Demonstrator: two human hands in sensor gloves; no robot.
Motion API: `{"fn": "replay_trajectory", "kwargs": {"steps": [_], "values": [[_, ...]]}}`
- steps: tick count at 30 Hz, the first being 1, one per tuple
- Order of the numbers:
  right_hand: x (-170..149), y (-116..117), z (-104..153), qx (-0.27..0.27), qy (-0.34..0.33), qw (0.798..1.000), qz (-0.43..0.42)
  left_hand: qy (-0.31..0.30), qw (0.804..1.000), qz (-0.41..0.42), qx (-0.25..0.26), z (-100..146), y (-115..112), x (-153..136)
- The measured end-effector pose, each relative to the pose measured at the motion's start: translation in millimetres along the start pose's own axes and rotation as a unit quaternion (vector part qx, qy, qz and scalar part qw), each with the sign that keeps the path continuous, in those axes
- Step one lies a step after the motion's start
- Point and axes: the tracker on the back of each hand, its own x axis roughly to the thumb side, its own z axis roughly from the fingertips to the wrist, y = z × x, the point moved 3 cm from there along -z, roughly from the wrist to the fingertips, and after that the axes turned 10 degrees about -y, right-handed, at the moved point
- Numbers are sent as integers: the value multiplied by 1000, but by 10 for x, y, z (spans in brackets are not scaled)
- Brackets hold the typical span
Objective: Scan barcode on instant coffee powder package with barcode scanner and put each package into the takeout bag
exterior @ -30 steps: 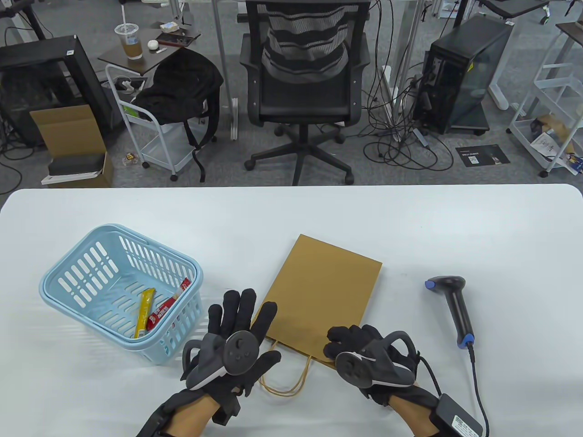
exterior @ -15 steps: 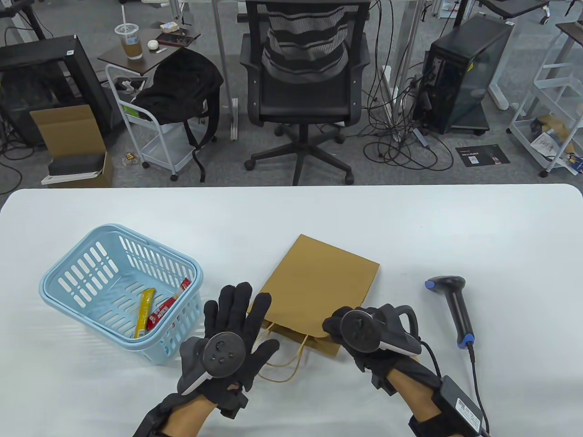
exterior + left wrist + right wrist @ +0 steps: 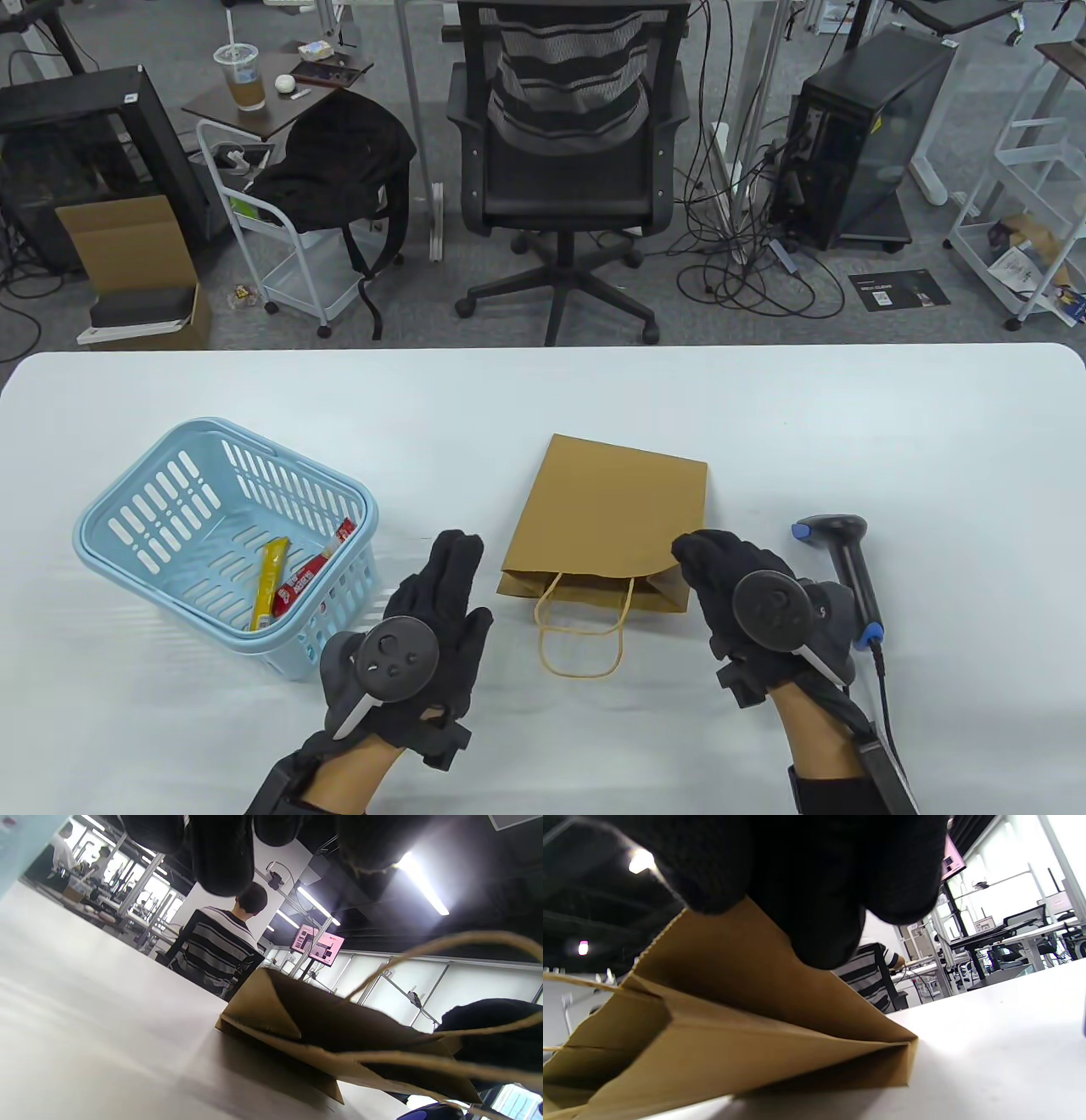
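The brown paper takeout bag [image 3: 615, 518] lies flat mid-table, its mouth and string handles [image 3: 581, 637] toward me. My right hand [image 3: 691, 556] pinches the top layer at the mouth's right corner; in the right wrist view its fingers [image 3: 814, 899] curl over the raised panel of the bag [image 3: 734, 1035]. My left hand [image 3: 454, 552] hovers just left of the bag with straight fingers and holds nothing. A yellow coffee packet [image 3: 268, 584] and a red one [image 3: 299, 581] lie in the blue basket [image 3: 110, 526]. The black barcode scanner [image 3: 848, 569] lies right of my right hand.
The scanner's cable [image 3: 887, 705] runs back toward the near edge beside my right wrist. Beyond the table's far edge stands an office chair [image 3: 568, 153]. The basket sits close to my left hand.
The bag has turned so its mouth faces me squarely. My right hand shifted right to the mouth's right corner and lifted the top layer. My left hand came off the bag to its left.
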Motion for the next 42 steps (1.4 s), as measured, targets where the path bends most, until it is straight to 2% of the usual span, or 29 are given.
{"fn": "replay_trajectory", "kwargs": {"steps": [6, 13, 23, 34, 42], "values": [[-58, -164, 47, -53, 13, 998, -22, 8, 1000, 4, 9, 0, -5, -27], [-110, -255, 80, -80, 23, 996, -35, 20, 1000, 3, -1, -8, -41, -73], [-34, -362, 104, -107, 12, 993, -46, -11, 1000, -21, -2, 4, -88, -15], [46, -396, 112, -119, -6, 991, -56, -36, 999, -7, 2, 5, -107, 2], [78, -476, 139, -150, -18, 986, -77, -54, 999, 1, -2, 9, -131, 27]]}}
